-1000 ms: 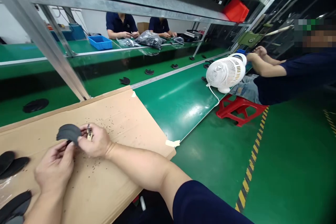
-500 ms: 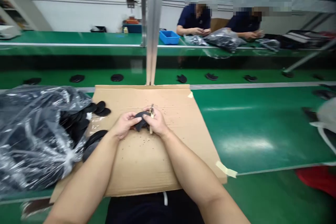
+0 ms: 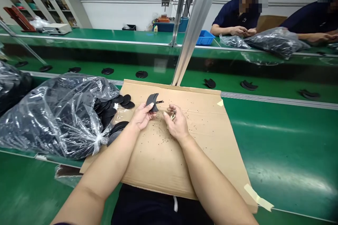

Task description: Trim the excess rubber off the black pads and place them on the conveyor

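Note:
My left hand (image 3: 141, 116) pinches a black curved rubber piece (image 3: 152, 101) and holds it upright over the cardboard sheet (image 3: 208, 137). My right hand (image 3: 176, 122) is just right of it, fingers curled around a small metal tool (image 3: 173, 115). The two hands are a little apart. Small black trimmings lie scattered on the cardboard around both hands. More black pieces (image 3: 123, 101) spill from a clear plastic bag (image 3: 55, 114) at my left.
A slanted metal post (image 3: 194, 31) rises behind the cardboard. Black pieces (image 3: 210, 83) lie spaced along the green conveyor belt (image 3: 274, 77) beyond. Two people in dark blue shirts work across the line beside a blue bin (image 3: 205, 37) and plastic bags (image 3: 274, 42).
My view has swung left from the fan and seated person back to the cardboard. My hands have parted: the left lifted the black piece up, the right drew away with the tool.

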{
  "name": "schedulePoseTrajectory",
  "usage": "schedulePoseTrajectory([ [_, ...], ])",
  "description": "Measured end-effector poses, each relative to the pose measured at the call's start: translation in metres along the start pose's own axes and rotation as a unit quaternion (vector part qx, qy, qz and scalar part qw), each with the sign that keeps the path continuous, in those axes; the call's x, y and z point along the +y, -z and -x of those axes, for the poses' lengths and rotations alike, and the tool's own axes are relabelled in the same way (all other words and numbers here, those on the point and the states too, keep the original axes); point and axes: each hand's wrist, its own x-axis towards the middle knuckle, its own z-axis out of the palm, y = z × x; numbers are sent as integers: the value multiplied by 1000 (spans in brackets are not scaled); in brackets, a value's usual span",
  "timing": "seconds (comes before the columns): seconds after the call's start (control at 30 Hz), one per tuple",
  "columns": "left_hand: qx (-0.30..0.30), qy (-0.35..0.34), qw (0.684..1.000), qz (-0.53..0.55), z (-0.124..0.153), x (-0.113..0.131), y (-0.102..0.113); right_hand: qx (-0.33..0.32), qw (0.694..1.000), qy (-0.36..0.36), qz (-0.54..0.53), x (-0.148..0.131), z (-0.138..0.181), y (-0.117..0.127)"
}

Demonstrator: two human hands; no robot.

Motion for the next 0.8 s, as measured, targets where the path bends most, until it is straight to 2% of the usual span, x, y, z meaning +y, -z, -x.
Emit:
schedulePoseTrajectory([
  [0.2,-3,21,999,38,4,7,-4,-24,984,51,167,-6,3,3],
  [0.3,-15,37,998,38,5,9,-5,-37,974,64,215,-4,4,3],
  [0.63,-49,62,996,37,8,10,-6,-55,970,53,233,-10,5,5],
  [0.8,-42,69,996,39,8,9,-6,-54,963,50,259,-10,4,6],
])
